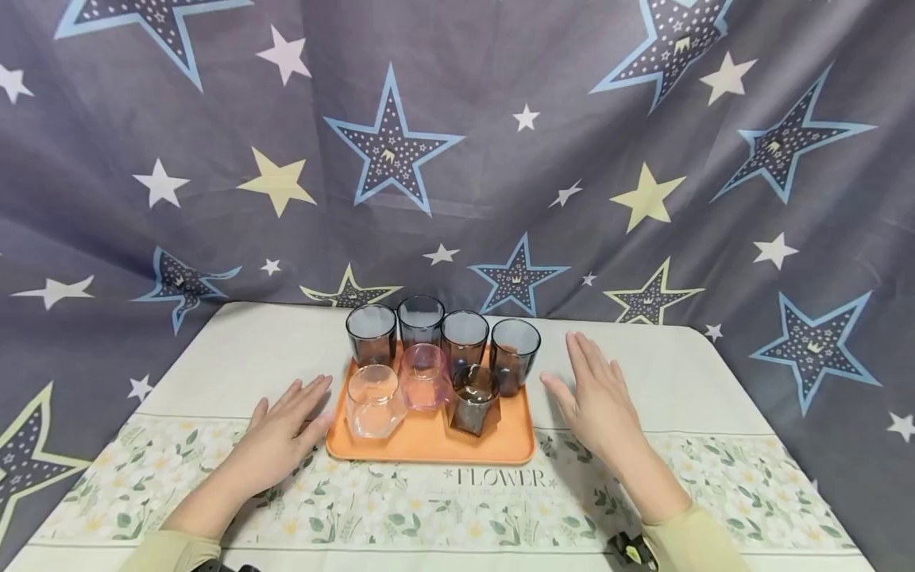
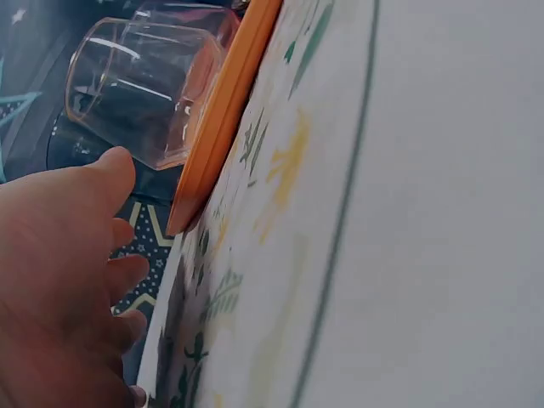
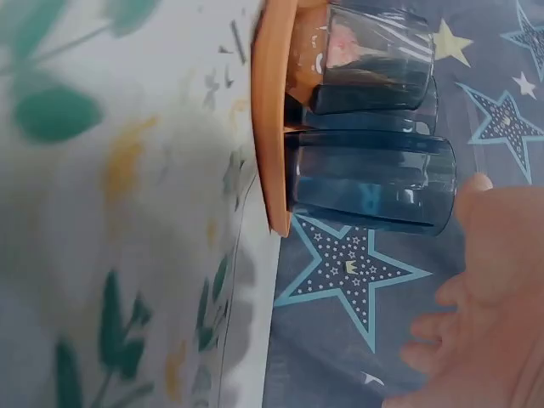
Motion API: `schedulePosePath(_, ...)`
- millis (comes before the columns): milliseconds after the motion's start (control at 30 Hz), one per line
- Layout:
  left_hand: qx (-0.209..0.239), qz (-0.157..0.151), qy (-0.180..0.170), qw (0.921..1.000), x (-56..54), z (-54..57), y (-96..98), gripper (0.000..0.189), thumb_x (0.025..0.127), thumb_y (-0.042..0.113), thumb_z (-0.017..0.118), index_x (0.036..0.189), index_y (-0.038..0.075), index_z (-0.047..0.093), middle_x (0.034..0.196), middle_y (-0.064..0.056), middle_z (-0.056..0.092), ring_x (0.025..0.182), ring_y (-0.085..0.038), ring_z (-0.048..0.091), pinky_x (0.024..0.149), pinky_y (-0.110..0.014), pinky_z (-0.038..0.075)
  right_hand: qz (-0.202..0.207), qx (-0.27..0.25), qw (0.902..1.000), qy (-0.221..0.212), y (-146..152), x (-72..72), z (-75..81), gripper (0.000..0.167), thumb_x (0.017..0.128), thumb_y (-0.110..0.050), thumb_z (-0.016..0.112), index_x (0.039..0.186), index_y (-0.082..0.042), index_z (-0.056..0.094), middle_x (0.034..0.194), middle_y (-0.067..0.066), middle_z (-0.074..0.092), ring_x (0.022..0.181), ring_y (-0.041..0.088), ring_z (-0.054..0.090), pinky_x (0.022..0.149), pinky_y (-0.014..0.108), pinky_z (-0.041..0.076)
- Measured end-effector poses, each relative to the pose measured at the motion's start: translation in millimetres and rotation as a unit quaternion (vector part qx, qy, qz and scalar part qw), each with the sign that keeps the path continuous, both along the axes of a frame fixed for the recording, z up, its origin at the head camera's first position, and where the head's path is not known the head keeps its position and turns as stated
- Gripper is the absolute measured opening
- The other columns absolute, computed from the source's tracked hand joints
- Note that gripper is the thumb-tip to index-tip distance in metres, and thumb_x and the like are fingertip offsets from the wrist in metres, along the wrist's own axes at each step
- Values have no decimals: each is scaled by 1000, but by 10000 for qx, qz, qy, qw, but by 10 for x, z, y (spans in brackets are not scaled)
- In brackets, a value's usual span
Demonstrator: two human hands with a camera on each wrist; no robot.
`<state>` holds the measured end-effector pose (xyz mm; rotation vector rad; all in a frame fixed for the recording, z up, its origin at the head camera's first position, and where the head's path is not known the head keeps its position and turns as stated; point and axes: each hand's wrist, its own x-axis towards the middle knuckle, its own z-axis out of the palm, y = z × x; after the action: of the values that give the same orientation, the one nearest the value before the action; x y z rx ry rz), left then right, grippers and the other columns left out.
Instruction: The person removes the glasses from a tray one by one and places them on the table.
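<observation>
An orange tray (image 1: 429,451) lies on the table with several glasses on it. Along its back stand blue-grey tumblers, the rightmost tumbler (image 1: 515,349) being closest to my right hand. In front are a clear glass (image 1: 375,403), a pink glass (image 1: 424,377) and a smoky brown glass (image 1: 473,401). My left hand (image 1: 282,437) is beside the tray's left edge, fingers extended, holding nothing. On the other side my right hand (image 1: 596,397) has its fingers straight and thumb spread, apart from the tray. In the left wrist view, the thumb (image 2: 115,178) appears near the clear glass.
A pale tablecloth (image 1: 272,342) with a floral band and the printed word FLOWER covers the table. Behind it hangs a dark grey curtain (image 1: 493,183) patterned with stars, close to the table's back edge.
</observation>
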<state>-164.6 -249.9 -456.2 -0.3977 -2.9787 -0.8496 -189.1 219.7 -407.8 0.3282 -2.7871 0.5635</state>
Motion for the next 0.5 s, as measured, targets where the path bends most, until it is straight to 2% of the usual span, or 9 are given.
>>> schedulePosePath(233, 160, -69, -87, 9998, 18, -97, -17, 71, 117, 51, 52, 174, 13, 37, 175, -17, 39, 162, -55, 21, 122, -83, -3, 195, -756, 9968, -195, -85, -152, 23, 78, 119, -46, 50, 176, -2, 21, 177, 27, 28, 163, 47, 27, 132, 68, 13)
schedulePosePath(500, 238, -388, 225, 9987, 32, -126, 17, 67, 115, 44, 59, 172, 12, 42, 171, -18, 45, 162, -52, 28, 126, -79, 1, 105, -951, 9944, -443, -165, -289, 93, 79, 119, -52, 46, 178, -7, 19, 175, 28, 33, 163, 45, 29, 132, 69, 6)
